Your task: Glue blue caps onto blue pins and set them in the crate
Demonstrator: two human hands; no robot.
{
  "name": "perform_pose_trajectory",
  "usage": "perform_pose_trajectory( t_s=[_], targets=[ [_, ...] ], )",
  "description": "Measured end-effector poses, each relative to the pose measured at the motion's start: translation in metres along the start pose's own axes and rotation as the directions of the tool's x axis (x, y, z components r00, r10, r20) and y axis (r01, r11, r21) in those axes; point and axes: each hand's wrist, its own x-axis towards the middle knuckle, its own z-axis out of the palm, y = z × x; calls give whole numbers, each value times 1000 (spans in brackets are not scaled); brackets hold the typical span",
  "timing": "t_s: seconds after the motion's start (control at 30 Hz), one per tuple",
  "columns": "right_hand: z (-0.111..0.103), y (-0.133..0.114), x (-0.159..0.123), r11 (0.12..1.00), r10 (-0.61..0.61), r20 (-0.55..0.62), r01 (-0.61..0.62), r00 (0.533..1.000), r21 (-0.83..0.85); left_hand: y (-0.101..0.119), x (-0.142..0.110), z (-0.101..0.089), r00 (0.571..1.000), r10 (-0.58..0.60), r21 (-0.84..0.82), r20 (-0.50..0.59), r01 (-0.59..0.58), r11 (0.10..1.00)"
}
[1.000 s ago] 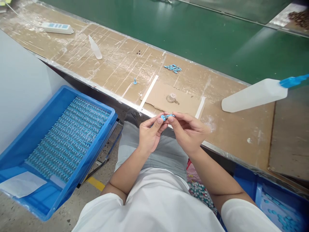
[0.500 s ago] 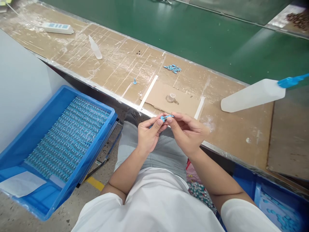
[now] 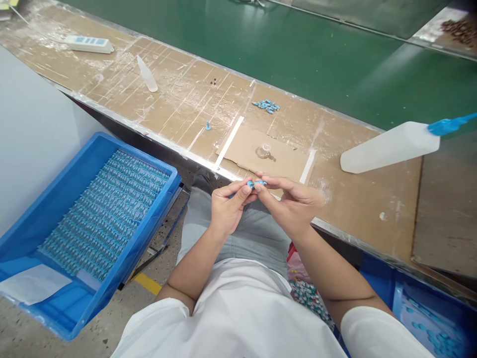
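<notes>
Between my two hands, over my lap at the table's front edge, is a small blue plastic piece (image 3: 257, 184) with a round base and a thin stem. My left hand (image 3: 230, 205) pinches its round end between thumb and fingers. My right hand (image 3: 290, 204) closes thumb and fingertips on the other end, partly hiding it. Just beyond lies a cardboard pad (image 3: 246, 149) with a small clear cup (image 3: 264, 150) on it. A similar blue piece (image 3: 207, 126) stands upright on the table, and a pile of small blue parts (image 3: 266, 105) lies behind the pad.
A blue crate (image 3: 173, 174) at my left holds rows of blue pieces and white paper. On the table are a white squeeze bottle (image 3: 387, 147) with a blue nozzle, a small pointed bottle (image 3: 147, 74) and a power strip (image 3: 89, 44). Another blue bin (image 3: 397, 298) stands lower right.
The blue piece has shifted slightly in my fingers. My right index finger has lifted and moved left, while my left hand has moved a little left.
</notes>
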Motion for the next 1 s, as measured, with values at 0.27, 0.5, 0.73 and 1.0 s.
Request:
perform_pose_trajectory(
  t_s=[0.27,0.5,0.73,1.0],
  targets=[
    [-7,5,3,996,64,27,-66,998,59,-4,2,-5,995,-91,22,49,90,996],
    [1,0,3,964,176,44,-181,983,196,-2,3,-5,979,-193,-88,67,198,976],
    [4,0,3,886,280,188,-329,941,328,0,4,-6,954,-287,-163,82,297,941],
    [8,-7,-1,839,339,256,-414,905,353,3,0,-9,940,-317,-165,126,336,927]
  ],
)
